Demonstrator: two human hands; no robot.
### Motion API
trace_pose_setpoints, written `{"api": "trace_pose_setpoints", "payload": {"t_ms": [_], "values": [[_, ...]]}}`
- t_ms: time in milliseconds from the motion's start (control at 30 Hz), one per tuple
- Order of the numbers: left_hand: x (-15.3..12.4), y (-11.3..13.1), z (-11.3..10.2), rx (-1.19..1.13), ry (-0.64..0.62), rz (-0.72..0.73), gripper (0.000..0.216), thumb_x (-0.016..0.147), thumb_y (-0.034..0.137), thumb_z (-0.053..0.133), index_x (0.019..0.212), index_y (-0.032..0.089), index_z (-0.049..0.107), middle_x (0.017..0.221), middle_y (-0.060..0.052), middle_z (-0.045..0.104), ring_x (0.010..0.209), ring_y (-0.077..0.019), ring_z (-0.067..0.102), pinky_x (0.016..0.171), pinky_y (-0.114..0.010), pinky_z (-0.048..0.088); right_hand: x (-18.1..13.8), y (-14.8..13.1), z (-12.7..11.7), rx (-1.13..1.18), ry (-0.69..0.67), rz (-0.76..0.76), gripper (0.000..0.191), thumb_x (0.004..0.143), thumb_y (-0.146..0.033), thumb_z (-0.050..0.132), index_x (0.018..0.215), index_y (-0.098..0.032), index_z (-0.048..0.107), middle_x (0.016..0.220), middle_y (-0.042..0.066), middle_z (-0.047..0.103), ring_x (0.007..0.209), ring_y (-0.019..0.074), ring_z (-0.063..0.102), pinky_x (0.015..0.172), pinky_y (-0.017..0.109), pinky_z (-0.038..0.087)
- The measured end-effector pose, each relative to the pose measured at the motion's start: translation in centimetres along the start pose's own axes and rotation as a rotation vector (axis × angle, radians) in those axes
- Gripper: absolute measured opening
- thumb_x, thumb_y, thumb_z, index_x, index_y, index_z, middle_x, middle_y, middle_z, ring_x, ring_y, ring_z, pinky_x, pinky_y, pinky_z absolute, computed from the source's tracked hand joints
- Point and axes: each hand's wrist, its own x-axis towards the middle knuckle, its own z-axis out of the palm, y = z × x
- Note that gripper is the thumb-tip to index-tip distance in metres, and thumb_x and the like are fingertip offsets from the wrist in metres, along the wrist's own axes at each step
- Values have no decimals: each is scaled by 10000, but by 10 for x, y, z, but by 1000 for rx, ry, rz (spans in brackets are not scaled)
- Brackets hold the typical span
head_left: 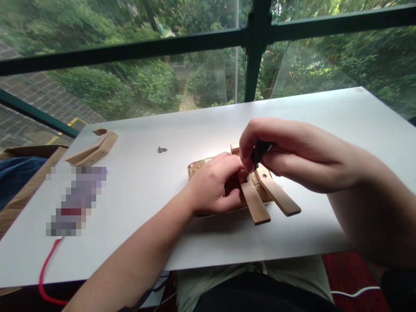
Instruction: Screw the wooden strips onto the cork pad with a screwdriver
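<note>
In my right hand [289,151] is a screwdriver [260,151] with a black handle, gripped from above and pointing down. Its tip meets a dark hole or screw head near the upper end of a flat wooden slat [255,203]. My left hand [216,184] curls around the slat's left side, thumb and fingers steadying it. Under both lies a brown block [197,168] that looks wrapped in clear tape, partly hidden by my left hand. A second wooden slat [282,197] with a hole rests beside the first, slanting the same way.
Several screws [161,149] lie on the white table [130,208]. At the back left is a curved wooden piece [94,149]. A blurred-out object [78,199] with a red cord [43,268] sits at the left. A cardboard box [55,160] stands beyond the left edge; windows are behind.
</note>
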Motion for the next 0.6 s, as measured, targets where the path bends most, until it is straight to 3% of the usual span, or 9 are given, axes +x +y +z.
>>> {"api": "trace_pose_setpoints", "payload": {"t_ms": [167,400,600], "values": [[0,-3,1,66,32,-54,220,727,60,430,885,170,539,861,-32,570,823,-168,487,811,-311,443,-2,0,-5,-35,-5,27,295,818,-72,444,1040,-212,577,962,5,677,805,134,626,669,245,480],[-2,-5,3,116,46,-78,241,734,48,442,903,163,569,848,-25,577,826,-167,506,818,-305,449,-3,-2,-7,-71,-19,16,385,813,-43,483,1155,-198,570,989,37,689,833,156,650,658,247,476],[-2,-5,3,116,64,-64,248,740,44,448,911,164,583,831,-18,572,807,-159,503,805,-293,451,-3,-2,-8,-112,3,15,338,822,-82,528,1132,-200,595,959,35,700,815,164,654,641,250,466]]}}
